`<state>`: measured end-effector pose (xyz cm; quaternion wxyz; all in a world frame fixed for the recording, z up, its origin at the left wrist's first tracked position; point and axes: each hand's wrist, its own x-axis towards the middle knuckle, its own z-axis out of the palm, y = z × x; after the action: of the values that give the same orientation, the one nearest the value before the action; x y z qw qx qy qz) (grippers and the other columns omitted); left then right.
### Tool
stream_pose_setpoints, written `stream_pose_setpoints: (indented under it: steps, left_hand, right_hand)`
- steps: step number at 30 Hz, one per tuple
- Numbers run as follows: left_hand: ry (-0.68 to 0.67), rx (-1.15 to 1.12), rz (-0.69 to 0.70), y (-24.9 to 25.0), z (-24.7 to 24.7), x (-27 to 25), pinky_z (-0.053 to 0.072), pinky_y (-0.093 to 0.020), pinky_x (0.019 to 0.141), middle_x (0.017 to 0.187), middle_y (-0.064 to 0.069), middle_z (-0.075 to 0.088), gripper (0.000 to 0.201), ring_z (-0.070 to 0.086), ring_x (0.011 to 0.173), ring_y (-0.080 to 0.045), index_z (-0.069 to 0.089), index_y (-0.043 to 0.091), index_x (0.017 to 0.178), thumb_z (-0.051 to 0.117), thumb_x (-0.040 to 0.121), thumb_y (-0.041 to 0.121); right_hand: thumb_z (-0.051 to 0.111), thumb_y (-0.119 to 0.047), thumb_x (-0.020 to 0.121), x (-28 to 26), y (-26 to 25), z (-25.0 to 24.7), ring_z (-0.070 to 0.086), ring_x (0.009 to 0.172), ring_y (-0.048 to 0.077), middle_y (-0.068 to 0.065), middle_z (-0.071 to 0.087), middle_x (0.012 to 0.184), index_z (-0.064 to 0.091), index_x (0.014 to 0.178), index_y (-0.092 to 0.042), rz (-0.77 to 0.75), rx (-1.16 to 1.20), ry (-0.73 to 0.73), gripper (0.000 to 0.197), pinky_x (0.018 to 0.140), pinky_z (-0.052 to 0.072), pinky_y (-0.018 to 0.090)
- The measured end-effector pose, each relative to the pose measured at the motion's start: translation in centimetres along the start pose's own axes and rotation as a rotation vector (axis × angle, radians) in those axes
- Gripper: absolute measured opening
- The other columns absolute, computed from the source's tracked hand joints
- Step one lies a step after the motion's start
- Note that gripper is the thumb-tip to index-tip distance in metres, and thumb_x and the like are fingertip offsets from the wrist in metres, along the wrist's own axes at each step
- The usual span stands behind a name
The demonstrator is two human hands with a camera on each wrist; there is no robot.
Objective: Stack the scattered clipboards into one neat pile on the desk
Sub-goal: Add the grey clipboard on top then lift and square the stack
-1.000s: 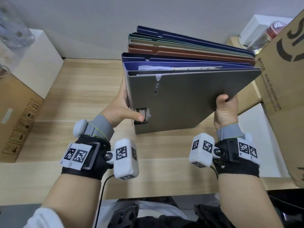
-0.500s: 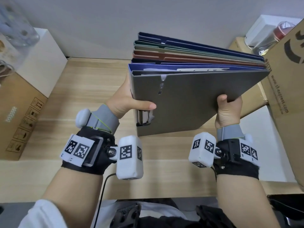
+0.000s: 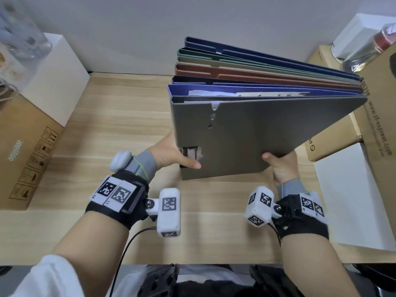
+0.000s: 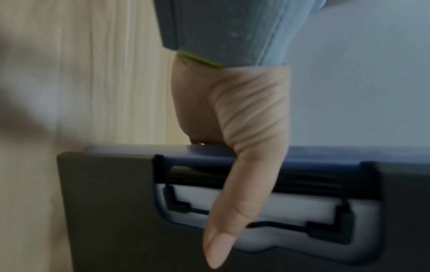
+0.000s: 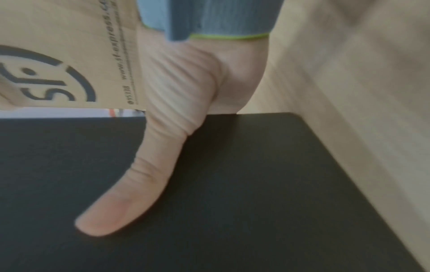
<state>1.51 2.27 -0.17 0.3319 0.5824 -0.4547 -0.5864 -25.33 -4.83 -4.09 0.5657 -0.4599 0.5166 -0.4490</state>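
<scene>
Fingers of both hands are hidden behind the stack of clipboards [image 3: 257,129], so only thumbs and palms can be seen. The left hand [image 3: 171,155] grips the stack at its left edge, thumb laid across the front board next to the metal clip [image 3: 191,152]; in the left wrist view the thumb crosses the clip's black wire and pale plate, a bit blurred. The right hand [image 3: 280,166] grips the lower right corner, thumb pressed flat on the dark front face (right wrist view is blurred, the board looks almost black there).

The stack is held up in the air, tilted, above the middle-right part of the tabletop [image 3: 107,125], not touching it. How many boards exactly is hard to count; edges show approx. in grey, violet-blue, navy, rust-brown, beige, green and dark blue. They are thin, flat, matte, with square corners; white paper peeks out under the second cover. Left edges are not flush, they step back one behind the other.

The tabletop is light wood with grain. At the left stands a brown carton [image 3: 25,151] w/ a white box [image 3: 57,78] behind it, both cut off by the frame. At the right a big printed carton [image 3: 381,108], a smaller carton [image 3: 334,138] and a white flat box [image 3: 351,200] crowd close to the stack's right corner. Open wood stays in the middle and front-left
</scene>
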Motion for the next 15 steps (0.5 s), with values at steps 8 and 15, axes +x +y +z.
stream_pose_setpoints:
  steps: [8,15]
  left_hand:
    - [0.004,-0.13,0.016,0.4,0.5,2.5,0.043,-0.01,0.044,0.045,0.005,0.062,0.043,0.06,0.045,0.0,0.044,0.008,0.07,0.059,0.065,-0.032]
    - [0.083,-0.389,-0.108,1.4,3.4,7.1,0.05,-0.023,0.049,0.058,0.002,0.062,0.035,0.061,0.047,-0.012,0.056,0.005,0.085,0.064,0.053,-0.007]
  right_hand:
    - [0.067,0.005,0.075,1.1,1.2,-0.2,0.059,0.087,0.001,-0.005,0.061,0.099,0.049,0.118,-0.012,0.095,-0.063,0.083,0.05,0.066,0.049,0.009]
    - [0.072,-0.012,0.077,3.2,-0.1,-2.2,0.068,0.083,0.014,-0.001,0.069,0.097,0.06,0.106,-0.017,0.226,0.014,0.198,0.032,0.067,0.056,0.027]
